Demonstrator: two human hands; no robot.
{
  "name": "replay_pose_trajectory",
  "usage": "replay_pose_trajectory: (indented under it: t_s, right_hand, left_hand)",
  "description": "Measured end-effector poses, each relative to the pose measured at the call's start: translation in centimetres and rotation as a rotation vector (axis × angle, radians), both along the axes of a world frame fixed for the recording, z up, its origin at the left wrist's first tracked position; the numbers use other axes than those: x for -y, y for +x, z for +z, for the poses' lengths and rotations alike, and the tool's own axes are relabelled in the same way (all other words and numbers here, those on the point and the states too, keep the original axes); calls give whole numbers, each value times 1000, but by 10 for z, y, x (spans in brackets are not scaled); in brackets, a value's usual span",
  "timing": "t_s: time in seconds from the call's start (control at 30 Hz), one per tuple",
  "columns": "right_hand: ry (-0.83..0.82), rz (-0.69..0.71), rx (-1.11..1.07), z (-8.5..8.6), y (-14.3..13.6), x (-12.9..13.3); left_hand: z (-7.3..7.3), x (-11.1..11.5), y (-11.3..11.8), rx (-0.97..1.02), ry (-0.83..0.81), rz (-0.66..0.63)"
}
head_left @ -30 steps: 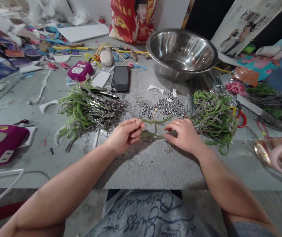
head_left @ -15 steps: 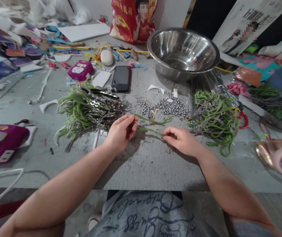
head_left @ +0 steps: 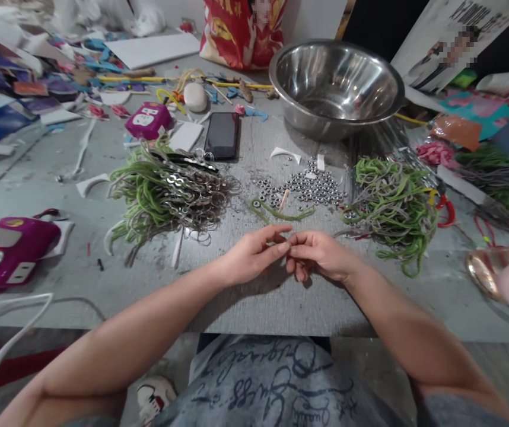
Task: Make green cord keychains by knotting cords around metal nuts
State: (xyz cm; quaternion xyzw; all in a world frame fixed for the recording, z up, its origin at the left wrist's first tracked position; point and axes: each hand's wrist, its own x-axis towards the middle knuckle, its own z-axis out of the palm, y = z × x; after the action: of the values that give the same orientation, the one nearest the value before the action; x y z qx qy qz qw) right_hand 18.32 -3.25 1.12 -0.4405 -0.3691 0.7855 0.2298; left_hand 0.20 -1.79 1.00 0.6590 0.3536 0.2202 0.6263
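My left hand (head_left: 261, 252) and my right hand (head_left: 319, 252) meet at the fingertips low over the table. Both are closed in a pinch. A green cord (head_left: 281, 214) lies just beyond them, threaded with a small metal ring near its bend. One end of it runs behind my left fingers, and the stretch between the hands is hidden. Loose metal rings (head_left: 314, 187) are scattered past the cord, with a thin wooden stick (head_left: 284, 200) among them. To the left lies a bundle of green and grey cords with silvery chains (head_left: 165, 190). Another cord bundle (head_left: 390, 207) lies right.
A steel basin (head_left: 337, 89) stands at the back, beside a red bag (head_left: 241, 35). Nearer are a black phone (head_left: 222, 136) and a purple box-like device (head_left: 148, 120). A larger purple device (head_left: 14, 249) sits at left. Scraps (head_left: 50, 89) cover the back left.
My hands have come together from apart, the left moving right and toward me. The cord stretched between them has gone out of sight, and the ring on the cord now shows.
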Motion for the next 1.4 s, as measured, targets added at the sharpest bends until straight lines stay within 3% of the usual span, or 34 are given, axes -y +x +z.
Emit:
replay_pose_trajectory:
  t_s: [0.1, 0.4, 0.7, 1.0, 1.1, 1.2, 1.33, 1.4]
  right_hand:
    - [-28, -22, -22, -1, 0, -1]
    - [-67, -48, 31, -1, 1, -3]
    - [-42, -97, 91, 1, 6, -6]
    - [24, -131, 58, 3, 12, -7]
    - [178, -237, -45, 11, 17, -8]
    - [326, -412, -173, 20, 30, -11]
    - [582, -884, -214, 27, 61, -22]
    - [674, -1030, -238, 28, 77, -29]
  left_hand:
    - [-3, -3, 0, -8, -41, -25]
    - [-3, -10, -4, -252, 301, 37]
    - [-1, -12, -5, -265, 328, 61]
    - [-2, -13, -7, -258, 370, 3]
    - [-2, -13, -9, -249, 407, -34]
    - [0, -16, -12, -240, 453, 7]
    - [4, -21, -17, -256, 504, 96]
    - [6, -24, -21, -264, 521, 141]
